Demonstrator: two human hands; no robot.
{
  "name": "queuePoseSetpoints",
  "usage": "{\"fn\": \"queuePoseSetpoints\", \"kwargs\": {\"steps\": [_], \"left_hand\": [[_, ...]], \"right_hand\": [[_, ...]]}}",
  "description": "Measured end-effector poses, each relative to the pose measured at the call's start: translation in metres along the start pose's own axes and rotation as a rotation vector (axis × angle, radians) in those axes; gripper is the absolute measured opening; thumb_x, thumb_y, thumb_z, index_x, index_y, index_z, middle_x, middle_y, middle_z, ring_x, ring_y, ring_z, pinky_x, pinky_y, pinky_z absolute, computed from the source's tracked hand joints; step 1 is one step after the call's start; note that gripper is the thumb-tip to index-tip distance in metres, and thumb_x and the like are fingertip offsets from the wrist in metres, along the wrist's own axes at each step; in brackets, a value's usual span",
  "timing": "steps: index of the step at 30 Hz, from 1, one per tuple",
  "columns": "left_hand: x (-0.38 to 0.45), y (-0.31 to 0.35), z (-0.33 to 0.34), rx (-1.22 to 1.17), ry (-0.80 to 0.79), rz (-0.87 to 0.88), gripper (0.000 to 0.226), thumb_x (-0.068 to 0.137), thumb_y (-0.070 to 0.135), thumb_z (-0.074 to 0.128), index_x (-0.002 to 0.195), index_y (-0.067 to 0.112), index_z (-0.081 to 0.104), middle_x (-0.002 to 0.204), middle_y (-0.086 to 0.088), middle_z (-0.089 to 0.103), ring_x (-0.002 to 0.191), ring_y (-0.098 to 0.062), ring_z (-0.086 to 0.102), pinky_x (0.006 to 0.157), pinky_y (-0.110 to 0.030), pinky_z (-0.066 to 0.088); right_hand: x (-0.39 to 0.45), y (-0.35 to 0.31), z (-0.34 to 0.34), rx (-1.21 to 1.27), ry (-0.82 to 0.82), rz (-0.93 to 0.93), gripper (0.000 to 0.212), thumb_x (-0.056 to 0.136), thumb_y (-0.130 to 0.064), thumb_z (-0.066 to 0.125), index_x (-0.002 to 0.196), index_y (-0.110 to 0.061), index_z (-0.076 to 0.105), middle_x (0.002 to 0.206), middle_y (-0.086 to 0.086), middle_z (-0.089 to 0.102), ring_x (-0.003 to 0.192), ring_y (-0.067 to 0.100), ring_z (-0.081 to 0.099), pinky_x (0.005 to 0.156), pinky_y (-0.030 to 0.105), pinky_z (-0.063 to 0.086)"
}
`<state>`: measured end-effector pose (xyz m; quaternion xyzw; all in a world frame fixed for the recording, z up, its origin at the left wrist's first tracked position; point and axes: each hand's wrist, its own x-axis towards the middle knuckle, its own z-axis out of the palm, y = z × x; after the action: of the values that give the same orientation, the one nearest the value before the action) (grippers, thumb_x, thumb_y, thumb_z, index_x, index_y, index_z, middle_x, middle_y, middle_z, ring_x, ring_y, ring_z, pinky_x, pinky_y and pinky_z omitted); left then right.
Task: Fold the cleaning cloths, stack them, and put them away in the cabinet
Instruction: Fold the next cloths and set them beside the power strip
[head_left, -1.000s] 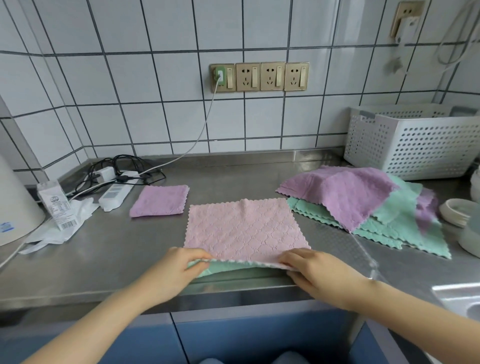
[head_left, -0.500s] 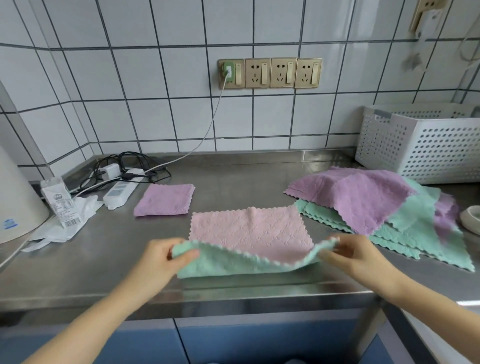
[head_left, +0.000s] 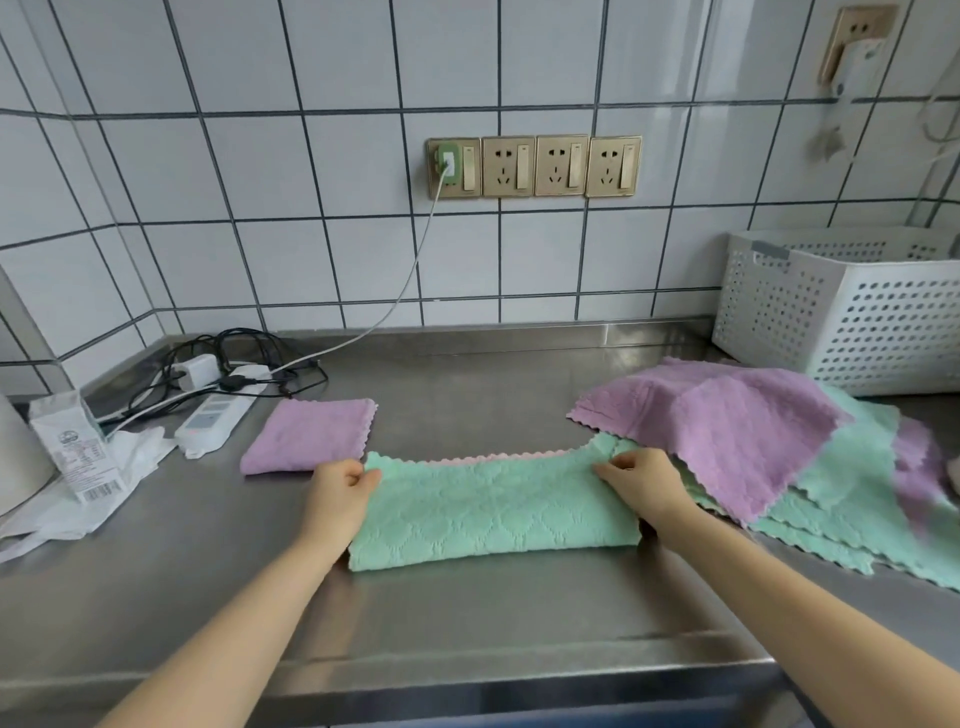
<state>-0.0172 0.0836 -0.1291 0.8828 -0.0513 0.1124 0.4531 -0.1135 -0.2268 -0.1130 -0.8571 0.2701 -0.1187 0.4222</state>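
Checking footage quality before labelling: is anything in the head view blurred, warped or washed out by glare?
Head view: wide-angle bending curves the tile lines at the edges; the cloth pile smears at its right end; soft sheen on the steel counter, no harsh glare; hands and the green cloth are sharp.

Steel counter (head_left: 467, 613) bears green cloth (head_left: 493, 512); folded purple cloth (head_left: 306, 436); cloth pile (head_left: 769, 447); basket (head_left: 852, 317); power strip (head_left: 213, 418).

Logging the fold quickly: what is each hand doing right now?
Left hand: pinching the green cloth at its far left corner.
Right hand: pinching its far right corner.
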Motion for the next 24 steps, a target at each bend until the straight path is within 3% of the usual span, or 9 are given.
{"fn": "queuePoseSetpoints", "kwargs": {"steps": [3,6,11,14,17,21,24], "left_hand": [[0.0040,-0.0011,0.0033,0.089,0.042,0.024,0.045,0.089,0.011,0.059,0.054,0.020,0.033,0.047,0.003,0.032,0.050,-0.023,0.030,0.050,-0.034,0.022],[0.0052,-0.0013,0.0067,0.146,0.069,0.047,0.042,0.091,0.014,0.057,0.056,0.021,0.033,0.047,0.003,0.036,0.059,-0.039,0.040,0.055,-0.033,0.028],[0.0042,-0.0028,0.0094,0.155,0.088,0.056,0.031,0.092,0.016,0.056,0.063,0.013,0.042,0.048,0.000,0.041,0.057,-0.029,0.037,0.056,-0.034,0.032],[0.0015,-0.0058,0.0095,0.140,0.108,0.073,0.028,0.092,0.017,0.054,0.068,0.008,0.044,0.051,-0.003,0.044,0.055,-0.029,0.039,0.054,-0.035,0.031],[-0.0009,-0.0057,0.0088,0.173,0.104,0.063,0.034,0.090,0.017,0.057,0.062,0.011,0.040,0.048,0.000,0.040,0.053,-0.026,0.035,0.053,-0.035,0.029],[-0.0029,0.0025,0.0067,0.228,0.086,0.039,0.044,0.085,0.013,0.062,0.054,0.013,0.031,0.046,0.000,0.029,0.048,-0.018,0.023,0.052,-0.034,0.025],[-0.0019,0.0027,0.0068,0.226,0.083,0.020,0.041,0.087,0.013,0.061,0.056,0.011,0.034,0.046,-0.001,0.032,0.052,-0.024,0.029,0.055,-0.034,0.027]], "right_hand": [[-0.0012,-0.0021,0.0014,-0.040,0.028,-0.059,0.026,0.088,-0.024,0.062,0.073,-0.004,0.065,0.070,0.006,0.058,0.068,0.020,0.050,0.062,0.027,0.034],[0.0006,-0.0020,0.0042,-0.045,0.049,-0.081,0.024,0.090,-0.026,0.061,0.081,-0.004,0.066,0.079,0.008,0.063,0.077,0.024,0.054,0.068,0.027,0.036],[0.0020,0.0004,0.0049,-0.051,0.083,-0.102,0.021,0.091,-0.026,0.059,0.092,-0.006,0.066,0.084,0.006,0.061,0.081,0.024,0.054,0.072,0.026,0.036],[0.0000,0.0018,0.0053,-0.043,0.099,-0.115,0.018,0.090,-0.024,0.058,0.085,-0.007,0.063,0.076,0.005,0.059,0.076,0.024,0.052,0.064,0.028,0.034],[0.0002,0.0032,0.0063,-0.067,0.096,-0.090,0.026,0.088,-0.021,0.059,0.065,-0.009,0.051,0.058,0.003,0.048,0.060,0.019,0.043,0.050,0.029,0.029],[0.0017,0.0023,0.0063,-0.084,0.082,-0.056,0.040,0.084,-0.016,0.060,0.053,-0.013,0.036,0.050,0.002,0.035,0.049,0.014,0.031,0.046,0.028,0.024],[0.0021,0.0017,0.0072,-0.098,0.086,-0.053,0.034,0.087,-0.018,0.060,0.057,-0.011,0.046,0.053,0.002,0.043,0.054,0.017,0.040,0.051,0.028,0.029]]}}
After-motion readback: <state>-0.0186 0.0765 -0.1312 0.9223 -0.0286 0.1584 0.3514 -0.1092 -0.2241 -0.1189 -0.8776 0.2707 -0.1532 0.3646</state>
